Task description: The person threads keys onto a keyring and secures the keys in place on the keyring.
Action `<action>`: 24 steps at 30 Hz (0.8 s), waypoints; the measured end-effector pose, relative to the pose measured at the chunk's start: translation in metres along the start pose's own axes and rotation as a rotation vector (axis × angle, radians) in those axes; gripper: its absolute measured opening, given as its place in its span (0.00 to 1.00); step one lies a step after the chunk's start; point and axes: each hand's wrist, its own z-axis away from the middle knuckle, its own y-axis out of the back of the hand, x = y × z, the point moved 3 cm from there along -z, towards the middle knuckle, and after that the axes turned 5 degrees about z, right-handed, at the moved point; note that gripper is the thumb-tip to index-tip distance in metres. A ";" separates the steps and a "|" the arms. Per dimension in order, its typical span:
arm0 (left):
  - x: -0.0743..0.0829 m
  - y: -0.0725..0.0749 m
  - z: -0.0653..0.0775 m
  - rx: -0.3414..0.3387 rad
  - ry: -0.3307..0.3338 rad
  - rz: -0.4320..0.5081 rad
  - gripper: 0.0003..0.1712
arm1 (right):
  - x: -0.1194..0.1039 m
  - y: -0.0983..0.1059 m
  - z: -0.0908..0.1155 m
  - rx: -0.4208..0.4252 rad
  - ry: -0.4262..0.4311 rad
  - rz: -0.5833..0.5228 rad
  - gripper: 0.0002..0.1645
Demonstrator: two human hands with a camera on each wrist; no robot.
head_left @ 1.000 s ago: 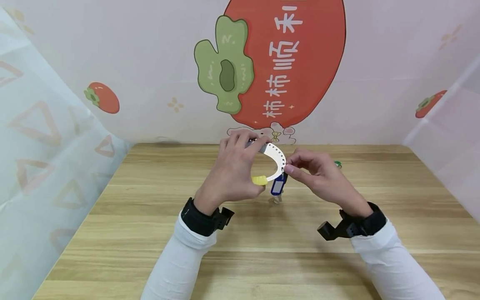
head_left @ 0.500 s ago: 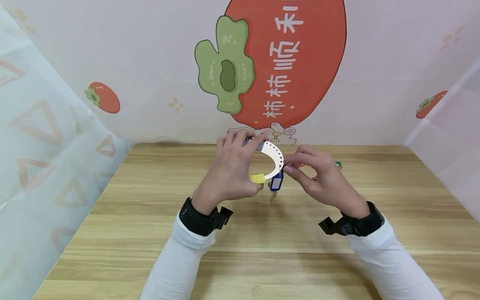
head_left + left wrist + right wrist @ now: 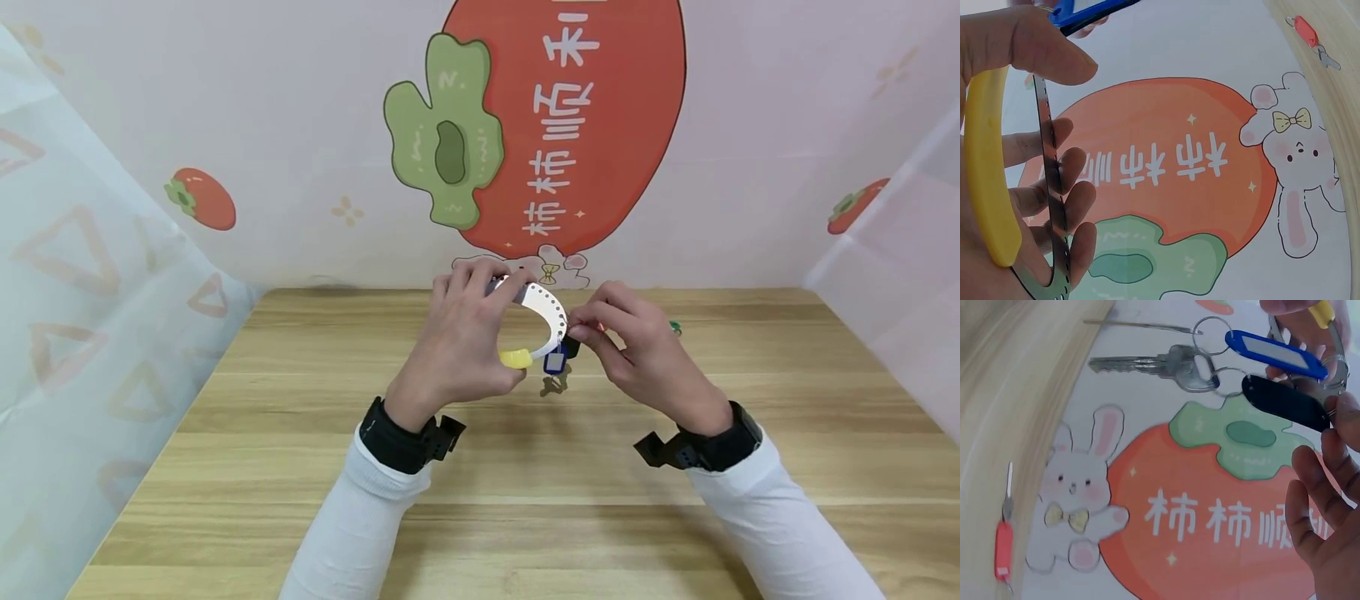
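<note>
"Where is everything?"

"Above the tabletop. My left grip is curled round the perforated metal loop; my right grip pinches the end of the black tag, just beside the loop's edge. The blue tag hangs at that edge."

"How will the loop handle?"

"Light and stiff, I'd guess, its bare metal a bit slick. I'd trust the yellow handle for my hold."

"And the black tag?"

"Probably light, hard plastic, not fragile. I'd take it at the end away from its key, which may swing. The wire ring at my fingertips looks springy and fiddly."

"Any containers?"

"I can see none, so no contents to report."
</note>
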 end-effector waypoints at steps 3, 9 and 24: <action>0.001 0.000 0.000 -0.004 -0.011 -0.008 0.54 | -0.002 -0.001 0.000 0.027 -0.034 -0.061 0.12; 0.003 0.000 -0.001 -0.015 -0.024 0.000 0.54 | -0.006 0.001 -0.001 0.016 -0.162 -0.177 0.17; 0.002 0.000 0.000 -0.046 0.009 0.007 0.55 | -0.002 0.009 0.000 -0.116 -0.377 -0.254 0.11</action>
